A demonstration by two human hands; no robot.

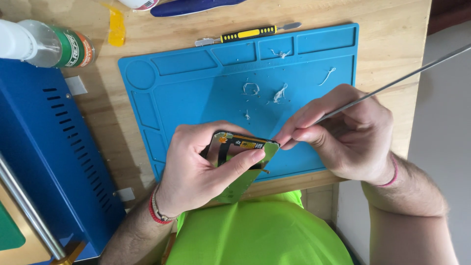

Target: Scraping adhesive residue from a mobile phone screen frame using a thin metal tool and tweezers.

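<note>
My left hand (198, 167) grips a thin phone screen panel (240, 147), tilted on edge over the near side of a blue silicone work mat (186, 93). The panel's back shows a dark flex cable and gold contacts. My right hand (346, 135) pinches a long thin metal tool (402, 78) between thumb and fingers. Its tip meets the panel's upper right corner. The tool's shaft runs off to the upper right. Small curls of whitish glue residue (279, 93) lie on the mat above both hands.
A yellow and black pry tool (248, 34) lies along the mat's far edge. A blue metal box (46, 152) fills the left side, with a clear bottle (46, 45) behind it. The wooden table (392, 44) ends at the right.
</note>
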